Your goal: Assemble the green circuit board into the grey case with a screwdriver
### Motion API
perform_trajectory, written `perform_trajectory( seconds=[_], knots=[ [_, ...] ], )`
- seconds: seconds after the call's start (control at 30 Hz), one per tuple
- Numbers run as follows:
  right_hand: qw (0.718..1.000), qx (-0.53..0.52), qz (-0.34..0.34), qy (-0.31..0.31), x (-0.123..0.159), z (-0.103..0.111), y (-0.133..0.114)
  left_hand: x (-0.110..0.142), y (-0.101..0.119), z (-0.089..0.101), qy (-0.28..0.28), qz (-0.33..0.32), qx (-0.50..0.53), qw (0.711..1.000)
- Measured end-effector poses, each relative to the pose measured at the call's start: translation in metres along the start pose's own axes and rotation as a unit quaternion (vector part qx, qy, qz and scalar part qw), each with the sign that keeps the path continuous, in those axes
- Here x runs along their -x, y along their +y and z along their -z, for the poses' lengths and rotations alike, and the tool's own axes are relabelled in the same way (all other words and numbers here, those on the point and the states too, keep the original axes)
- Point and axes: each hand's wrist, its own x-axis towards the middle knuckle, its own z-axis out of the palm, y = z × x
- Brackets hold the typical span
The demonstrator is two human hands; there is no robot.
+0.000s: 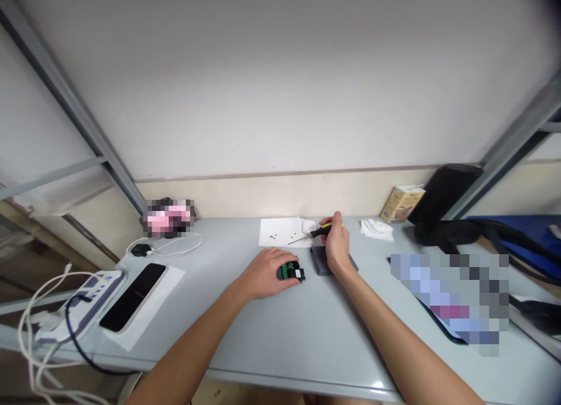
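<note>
Forearms point(205, 329) lead to the left hand point(268, 273), gripping an exposed circuit-board module point(289, 270), and the right hand point(338, 244), closed around a screwdriver point(321, 231); beyond the left, apparent screws point(274, 236) lie loose, any remaining unclear.

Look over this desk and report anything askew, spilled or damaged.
Nothing looks spilled or clearly broken. Untidy spots: the crumpled tissue beside the carton, and the white cable looping loosely by the power strip. The small device in the left hand has its green circuit board exposed.

A phone point(134, 297) lies beside a power strip point(97, 293), a carton point(401, 204) near crumpled tissue point(377, 229).
</note>
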Motion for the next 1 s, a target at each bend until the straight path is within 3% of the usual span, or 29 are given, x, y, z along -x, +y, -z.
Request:
perform_trajectory(
  seconds=[0.3, 0.77, 1.0],
  knots=[
    [1.0, 0.018, -0.003, -0.001, 0.0011, 0.0019, 0.0011, -0.0009, 0.0043, 0.0011, -0.002, -0.002, -0.008, 1.0],
    [0.995, 0.068, 0.069, 0.022, 0.0059, 0.0015, -0.0054, -0.0007, 0.0023, -0.0023, -0.002, 0.006, -0.005, 1.0],
    [0.994, 0.087, 0.061, 0.019, 0.0063, 0.0018, -0.0065, -0.0009, -0.0001, -0.0047, 0.001, 0.006, 0.001, 1.0]
  ],
)
